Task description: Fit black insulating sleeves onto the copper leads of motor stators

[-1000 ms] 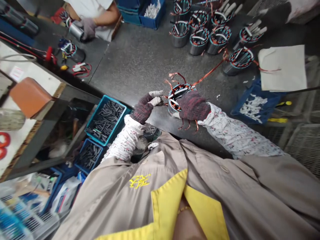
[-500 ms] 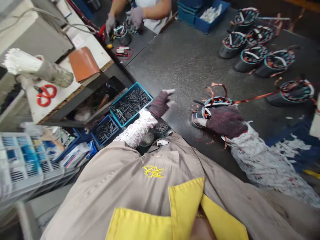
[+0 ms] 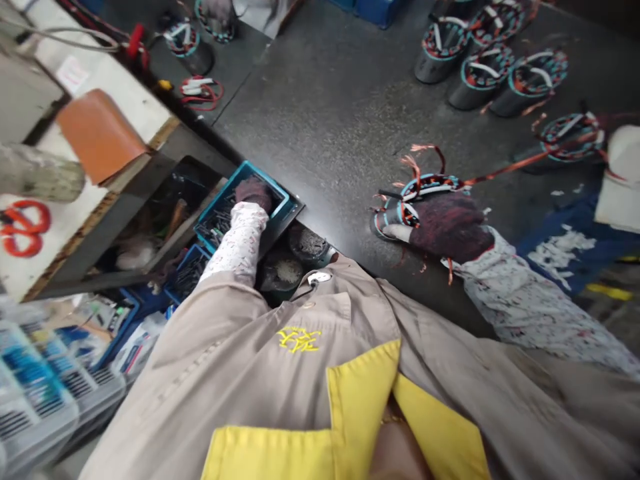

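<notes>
My left hand, in a dark red knit glove, reaches down into a teal bin of small black sleeve-like pieces. Its fingers are hidden among them. My right hand, gloved alike with a bare thumb showing, is wrapped round a motor stator that rests on the dark table. This stator has a dark body, light blue insulation at its rim and loose copper wire ends sticking out. A long copper strand runs from it toward another stator at the right.
Several wound stators stand at the back right. A blue cloth-like patch with white scraps lies at right, by what looks like another person's gloved hand. Across the table a co-worker's hand touches a stator. Red-handled scissors lie on the left shelf.
My left hand has moved left from over the table edge, fingers extended, into the teal bin. My right hand keeps its hold on the stator. The view has shifted.
</notes>
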A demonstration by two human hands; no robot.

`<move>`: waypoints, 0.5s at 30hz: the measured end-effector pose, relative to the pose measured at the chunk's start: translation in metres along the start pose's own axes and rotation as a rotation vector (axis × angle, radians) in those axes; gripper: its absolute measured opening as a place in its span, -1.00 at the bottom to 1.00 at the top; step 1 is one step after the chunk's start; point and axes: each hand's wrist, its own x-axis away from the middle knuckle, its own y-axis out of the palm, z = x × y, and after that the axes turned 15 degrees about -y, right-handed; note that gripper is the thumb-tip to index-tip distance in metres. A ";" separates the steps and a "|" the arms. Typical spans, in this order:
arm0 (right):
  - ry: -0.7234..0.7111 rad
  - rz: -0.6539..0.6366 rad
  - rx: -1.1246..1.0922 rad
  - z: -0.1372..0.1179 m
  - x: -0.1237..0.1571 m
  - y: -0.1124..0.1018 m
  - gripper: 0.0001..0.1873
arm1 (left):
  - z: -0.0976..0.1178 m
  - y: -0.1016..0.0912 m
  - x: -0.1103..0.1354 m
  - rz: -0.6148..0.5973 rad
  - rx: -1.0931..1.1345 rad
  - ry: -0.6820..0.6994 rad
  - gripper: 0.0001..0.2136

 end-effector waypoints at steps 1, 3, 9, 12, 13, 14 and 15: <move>0.007 0.011 -0.005 -0.002 0.001 -0.002 -0.45 | 0.002 -0.004 0.003 0.042 0.024 -0.087 -0.78; 0.011 0.025 -0.028 -0.004 0.002 -0.006 -0.41 | 0.009 -0.008 0.012 0.130 0.163 -0.236 -0.83; 0.036 0.003 -0.127 0.000 0.003 -0.006 -0.30 | 0.094 0.047 0.081 -0.408 0.758 0.024 -0.63; 0.035 0.019 -0.137 0.002 0.004 -0.002 -0.23 | 0.139 0.091 0.108 -0.643 0.833 0.095 -0.45; 0.037 0.017 -0.138 0.001 0.004 -0.002 -0.23 | 0.149 0.102 0.112 -0.653 0.842 0.128 -0.42; 0.040 0.015 -0.137 0.000 0.004 -0.002 -0.23 | 0.155 0.111 0.114 -0.645 0.846 0.163 -0.41; 0.037 0.016 -0.132 -0.001 0.004 -0.003 -0.23 | 0.158 0.117 0.115 -0.633 0.847 0.196 -0.41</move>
